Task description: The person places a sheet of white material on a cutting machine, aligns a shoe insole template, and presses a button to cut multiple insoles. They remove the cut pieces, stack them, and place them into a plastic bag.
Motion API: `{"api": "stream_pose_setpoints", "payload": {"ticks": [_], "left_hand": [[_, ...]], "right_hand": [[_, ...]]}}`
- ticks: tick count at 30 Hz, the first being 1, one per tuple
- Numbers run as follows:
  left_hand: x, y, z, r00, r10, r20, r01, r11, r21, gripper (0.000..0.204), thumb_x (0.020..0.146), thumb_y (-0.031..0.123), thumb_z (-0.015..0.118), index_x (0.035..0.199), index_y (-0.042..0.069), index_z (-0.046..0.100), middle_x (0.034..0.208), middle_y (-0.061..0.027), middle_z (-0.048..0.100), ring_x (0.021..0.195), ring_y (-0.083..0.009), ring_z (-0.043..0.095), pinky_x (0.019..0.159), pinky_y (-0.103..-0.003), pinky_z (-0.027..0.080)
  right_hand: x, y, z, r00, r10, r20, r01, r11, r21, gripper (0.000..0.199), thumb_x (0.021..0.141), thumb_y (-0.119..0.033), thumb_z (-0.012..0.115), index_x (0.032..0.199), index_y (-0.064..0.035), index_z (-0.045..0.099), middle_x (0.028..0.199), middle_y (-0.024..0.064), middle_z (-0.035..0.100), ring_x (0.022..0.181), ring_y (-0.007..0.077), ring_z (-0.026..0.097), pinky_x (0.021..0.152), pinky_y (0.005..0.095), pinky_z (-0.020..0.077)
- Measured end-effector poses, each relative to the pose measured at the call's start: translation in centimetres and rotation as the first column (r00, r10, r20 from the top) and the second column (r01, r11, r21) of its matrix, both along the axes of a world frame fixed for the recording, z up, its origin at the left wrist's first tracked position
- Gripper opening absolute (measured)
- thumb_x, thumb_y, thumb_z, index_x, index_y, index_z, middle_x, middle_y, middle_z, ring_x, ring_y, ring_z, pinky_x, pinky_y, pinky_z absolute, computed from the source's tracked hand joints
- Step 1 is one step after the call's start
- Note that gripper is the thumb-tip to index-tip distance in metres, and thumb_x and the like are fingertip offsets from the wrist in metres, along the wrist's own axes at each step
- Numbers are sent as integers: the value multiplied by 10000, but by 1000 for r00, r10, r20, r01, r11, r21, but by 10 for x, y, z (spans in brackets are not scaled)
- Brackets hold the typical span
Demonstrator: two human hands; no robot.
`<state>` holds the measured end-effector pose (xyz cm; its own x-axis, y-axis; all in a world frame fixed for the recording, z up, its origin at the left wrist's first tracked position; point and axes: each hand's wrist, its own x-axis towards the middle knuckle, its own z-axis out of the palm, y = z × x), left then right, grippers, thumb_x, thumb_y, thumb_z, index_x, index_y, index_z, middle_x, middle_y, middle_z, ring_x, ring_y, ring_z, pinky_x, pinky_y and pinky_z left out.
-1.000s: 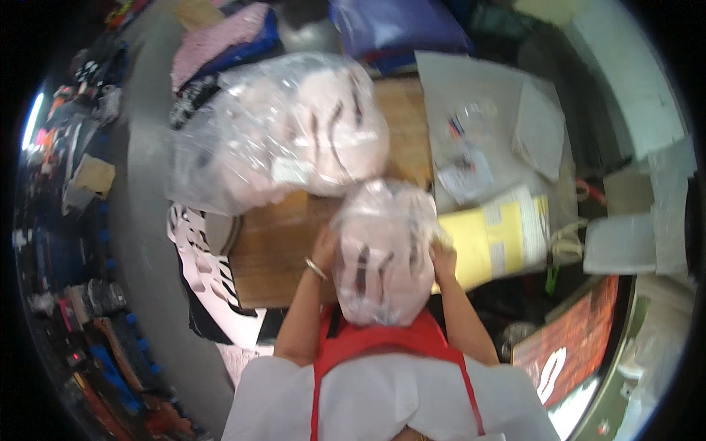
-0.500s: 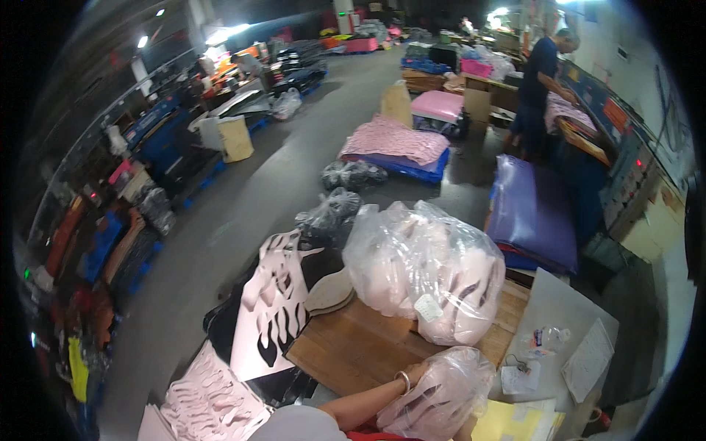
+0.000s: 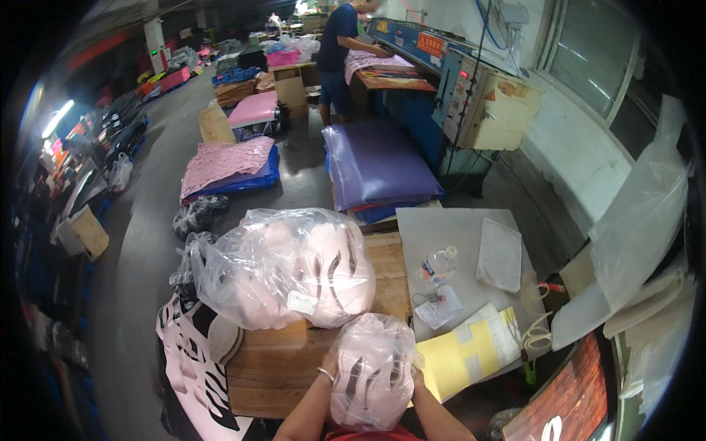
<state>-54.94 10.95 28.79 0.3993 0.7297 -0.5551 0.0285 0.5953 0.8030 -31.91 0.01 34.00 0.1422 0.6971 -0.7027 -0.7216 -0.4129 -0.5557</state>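
A clear plastic bag filled with pale pink cut pieces [image 3: 372,375] is held upright close to my body, at the near edge of the wooden table. My left hand [image 3: 329,363], with a bracelet at the wrist, grips its left side. My right hand [image 3: 418,378] presses against its right side; those fingers are partly hidden by the bag. Just beyond stands a larger clear bag of pink pieces [image 3: 276,268] with a small white label [image 3: 302,302] on it. The wooden board [image 3: 276,367] of the table shows left of my hands.
On the grey sheet [image 3: 463,235] at right lie a plastic bottle [image 3: 440,262], written papers [image 3: 500,253] and yellow card [image 3: 456,360]. Pink cut-out sheet [image 3: 209,400] hangs at the left. Purple sheets [image 3: 379,165] are stacked beyond; a person [image 3: 337,59] works at a blue machine [image 3: 412,40].
My view has swung to the right. The smaller bag now stands upright in front of me between both hands; before, my left arm reached across it.
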Motion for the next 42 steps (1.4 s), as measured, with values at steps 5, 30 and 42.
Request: {"api": "stream_pose_setpoints", "payload": {"ticks": [5, 30, 42], "left_hand": [[-12, -6, 3, 999, 4, -51, 0, 998, 70, 350, 950, 306, 498, 1046, -9, 619, 1065, -166, 649, 1002, -276, 617, 958, -431, 440], [-86, 14, 113, 981, -80, 180, 35, 969, 243, 155, 675, -116, 492, 609, 18, 533, 758, -64, 590, 789, -173, 552, 994, -341, 376], [-8, -21, 172, 559, 132, -819, 668, 513, 539, 782, 779, 438, 661, 1358, -3, 375, 1235, -270, 480, 1150, -412, 479, 1020, -520, 333]], "right_hand": [[-2, -19, -11, 989, 14, 150, -30, 994, 105, 548, 935, -438, 375, 1242, -8, 522, 1095, 164, 631, 964, 303, 628, 837, 438, 525], [-72, -28, 111, -110, -601, 792, -916, 370, 154, 220, 640, -114, 643, 845, -36, 657, 955, 85, 657, 898, 238, 623, 781, 354, 507], [-33, -20, 150, -45, -243, 969, -969, 247, 17, 253, 669, -187, 684, 866, -32, 651, 1074, 151, 621, 1001, 329, 586, 826, 417, 500]]}}
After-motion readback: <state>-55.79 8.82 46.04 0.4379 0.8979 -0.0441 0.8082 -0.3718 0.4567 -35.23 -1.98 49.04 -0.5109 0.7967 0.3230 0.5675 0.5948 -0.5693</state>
